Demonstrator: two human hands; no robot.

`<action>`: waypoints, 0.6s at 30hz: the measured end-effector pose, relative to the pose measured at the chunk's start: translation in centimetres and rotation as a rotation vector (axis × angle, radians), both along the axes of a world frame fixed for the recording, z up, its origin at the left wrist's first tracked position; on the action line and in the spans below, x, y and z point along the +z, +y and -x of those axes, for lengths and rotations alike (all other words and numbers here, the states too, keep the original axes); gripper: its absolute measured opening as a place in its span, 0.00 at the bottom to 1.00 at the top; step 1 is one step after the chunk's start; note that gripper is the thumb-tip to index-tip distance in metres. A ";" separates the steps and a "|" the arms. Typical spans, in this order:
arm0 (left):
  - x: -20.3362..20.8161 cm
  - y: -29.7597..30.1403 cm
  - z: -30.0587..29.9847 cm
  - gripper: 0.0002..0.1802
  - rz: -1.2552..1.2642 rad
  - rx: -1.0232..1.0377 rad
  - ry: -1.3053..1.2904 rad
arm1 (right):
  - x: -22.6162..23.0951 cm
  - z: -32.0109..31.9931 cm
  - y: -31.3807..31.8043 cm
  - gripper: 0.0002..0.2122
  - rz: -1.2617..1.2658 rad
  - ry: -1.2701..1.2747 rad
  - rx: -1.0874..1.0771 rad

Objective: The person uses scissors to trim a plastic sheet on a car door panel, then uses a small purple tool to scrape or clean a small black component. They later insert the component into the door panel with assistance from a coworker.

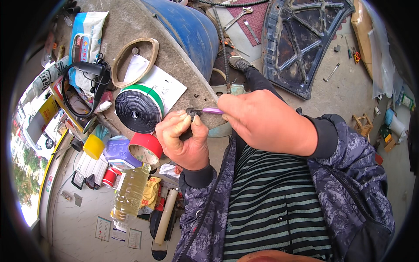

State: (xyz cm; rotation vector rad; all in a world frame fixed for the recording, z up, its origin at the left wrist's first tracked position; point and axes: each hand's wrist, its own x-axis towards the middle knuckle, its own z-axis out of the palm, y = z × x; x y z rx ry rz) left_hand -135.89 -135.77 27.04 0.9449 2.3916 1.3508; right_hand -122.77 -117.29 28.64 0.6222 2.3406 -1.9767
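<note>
Small black part (194,112), irregular shape, fine detail too small to read; pinched at the thumb and fingertips of the left hand (184,139), lower portion covered by them, top side exposed. Purple piece (212,111), slim, smooth, rounded at its left end, lying roughly level; right end hidden in the right hand's (268,122) grip. Its free end points left at the black part, touching or just beside, can't tell which.

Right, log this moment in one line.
left hand: pinching small black part | right hand: holding purple item, pointed at part | nearby: black roll, red roll
</note>
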 end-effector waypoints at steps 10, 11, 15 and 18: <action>-0.1 0.1 0.0 0.16 -0.007 -0.013 0.028 | 0.5 -0.5 -1.0 0.09 -0.367 0.058 0.045; -0.1 0.1 0.0 0.16 -0.009 -0.013 0.029 | 0.5 -0.5 -1.1 0.09 -0.383 0.059 0.050; -0.1 0.1 0.0 0.16 0.001 -0.016 0.040 | 0.4 -0.4 -1.3 0.11 -0.436 0.090 0.032; -0.1 0.0 0.0 0.16 -0.009 -0.006 0.012 | 0.4 -0.4 -1.3 0.13 -0.452 0.101 0.034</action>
